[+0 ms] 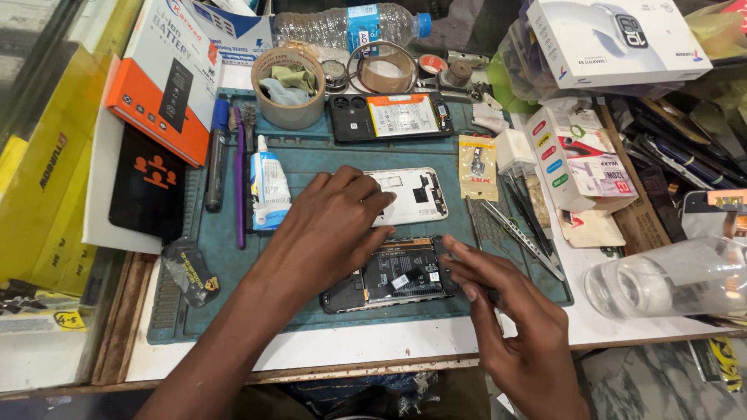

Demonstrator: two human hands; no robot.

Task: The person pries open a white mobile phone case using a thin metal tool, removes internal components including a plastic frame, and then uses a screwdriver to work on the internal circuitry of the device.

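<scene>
Right hand (517, 330), grip pinched on the opened phone's (389, 276) edge; left hand (331, 225) lies loose-fingered above it.

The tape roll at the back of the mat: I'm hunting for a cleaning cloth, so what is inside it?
Inside the tape roll sit crumpled cloths, greenish and pale blue. Anything beneath them is covered.

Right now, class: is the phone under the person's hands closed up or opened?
Opened. The phone lies on the teal mat with battery and internals exposed; the left hand and right hand touch it, and a white back cover lies apart.
</scene>
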